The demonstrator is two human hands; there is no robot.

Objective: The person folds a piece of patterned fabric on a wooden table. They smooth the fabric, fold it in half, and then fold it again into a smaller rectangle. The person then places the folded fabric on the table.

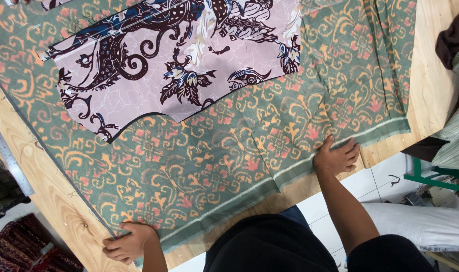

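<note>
A green cloth [229, 166] patterned in orange and red is spread flat over a wooden table [53, 201]. Its near edge, marked by a pale stripe, is pinned at two places. The left hand [128, 243] is pressed on the cloth's near-left corner, fingers curled at the table edge; whether the hem is pinched there cannot be told, as the fingers are partly hidden. The right hand [336, 156] is laid flat and open on the striped edge, fingers spread. A pink cut piece [179, 60] with dark swirling motifs is seen lying on top of the green cloth, well apart from both hands. A metal ruler [7, 156] is seen at the table's left edge.
</note>
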